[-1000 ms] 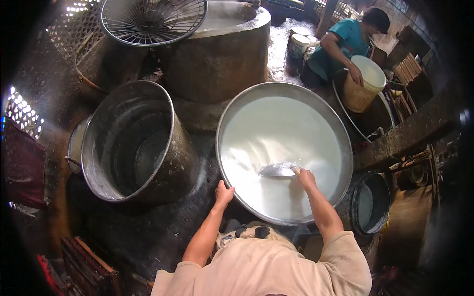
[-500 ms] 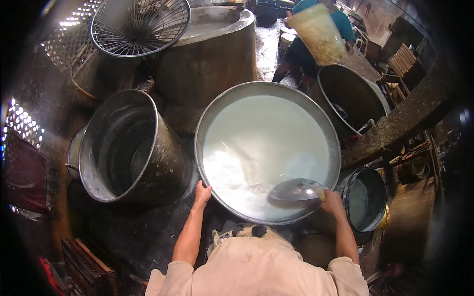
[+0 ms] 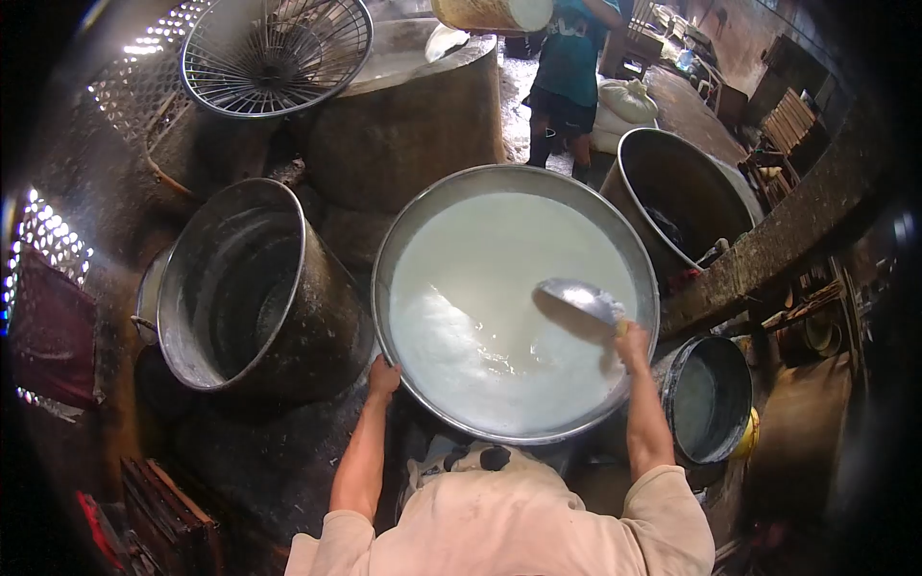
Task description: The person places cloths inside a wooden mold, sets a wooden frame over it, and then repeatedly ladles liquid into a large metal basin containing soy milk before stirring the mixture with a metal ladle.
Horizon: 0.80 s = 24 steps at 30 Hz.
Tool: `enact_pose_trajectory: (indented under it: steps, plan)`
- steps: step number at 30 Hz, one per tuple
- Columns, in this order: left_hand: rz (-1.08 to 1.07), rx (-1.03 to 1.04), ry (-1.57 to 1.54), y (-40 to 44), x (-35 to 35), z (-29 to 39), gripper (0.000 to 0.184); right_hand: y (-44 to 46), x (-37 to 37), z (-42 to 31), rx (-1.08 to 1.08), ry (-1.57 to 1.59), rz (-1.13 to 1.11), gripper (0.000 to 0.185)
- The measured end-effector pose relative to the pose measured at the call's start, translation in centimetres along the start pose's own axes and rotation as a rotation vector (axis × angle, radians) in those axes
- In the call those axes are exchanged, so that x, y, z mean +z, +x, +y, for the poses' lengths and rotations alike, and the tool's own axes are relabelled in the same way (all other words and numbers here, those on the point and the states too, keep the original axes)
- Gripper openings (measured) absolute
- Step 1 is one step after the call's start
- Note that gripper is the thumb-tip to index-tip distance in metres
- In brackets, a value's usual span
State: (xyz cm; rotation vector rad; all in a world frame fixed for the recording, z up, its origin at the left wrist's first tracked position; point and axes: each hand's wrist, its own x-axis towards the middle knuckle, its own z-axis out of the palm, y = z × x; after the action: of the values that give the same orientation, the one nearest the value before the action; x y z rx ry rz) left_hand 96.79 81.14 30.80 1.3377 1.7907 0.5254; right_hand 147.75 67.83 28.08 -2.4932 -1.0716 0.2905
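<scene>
A wide round metal pan (image 3: 381, 278) holds a pale milky liquid (image 3: 509, 259), with ripples at its lower left. My left hand (image 3: 384, 376) grips the pan's lower-left rim. On the right side, my right hand (image 3: 631, 346) is closed round the short handle of a metal scoop (image 3: 582, 300). The scoop's shallow bowl points up and left over the liquid, with a shadow below it.
A tall metal pot (image 3: 331, 307) leans at left. Behind stands a round vat (image 3: 413, 144) beside a wire basket (image 3: 276, 58). A person (image 3: 569, 67) tips a bucket (image 3: 492, 13) over the vat. Another pot (image 3: 629, 178) and a smaller one (image 3: 677, 408) are at right.
The scoop in my right hand has moved up from the pan's lower right. My left hand stays on the rim. The other person has carried the bucket left to the vat and tipped it.
</scene>
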Motion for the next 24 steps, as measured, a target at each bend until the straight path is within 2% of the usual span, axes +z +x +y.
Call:
enact_pose_trajectory:
  steps: [5, 10, 12, 13, 15, 17, 20, 21, 24]
  plan:
    - [-0.042, -0.014, -0.026, 3.9, 1.8, -5.4, 0.049, -3.4, 6.6, -0.3, 0.018, 0.019, -0.091, 0.027]
    - [-0.043, -0.033, -0.010, 3.3, 1.5, -4.4, 0.053, -8.6, 10.0, -3.5, 0.059, 0.088, -0.207, 0.026]
    - [-0.023, -0.025, 0.041, 3.0, 1.3, -4.0, 0.054, -10.6, 11.1, -5.1, 0.017, 0.092, -0.206, 0.027]
    - [-0.082, -0.059, 0.036, 2.0, 0.1, -1.9, 0.055, -11.4, 11.6, -6.0, -0.006, 0.095, -0.204, 0.028]
    - [-0.085, -0.042, -0.057, 4.2, 2.4, -6.2, 0.057, -13.2, 11.9, -8.1, 0.058, 0.146, -0.273, 0.029]
    - [-0.132, -0.039, -0.072, 4.6, 2.2, -6.7, 0.059, -15.0, 11.5, -10.7, 0.105, 0.183, -0.333, 0.033]
    - [-0.012, 0.006, -0.009, 5.0, 3.8, -8.3, 0.056, -17.3, 10.1, -14.6, 0.147, 0.233, -0.381, 0.035]
    - [-0.042, -0.006, 0.058, 2.8, 1.2, -4.1, 0.051, -17.5, 11.0, -14.1, 0.038, 0.158, -0.354, 0.037]
    - [-0.067, 0.001, 0.025, 3.6, 1.7, -5.2, 0.042, -18.2, 9.7, -15.6, -0.085, 0.193, -0.387, 0.042]
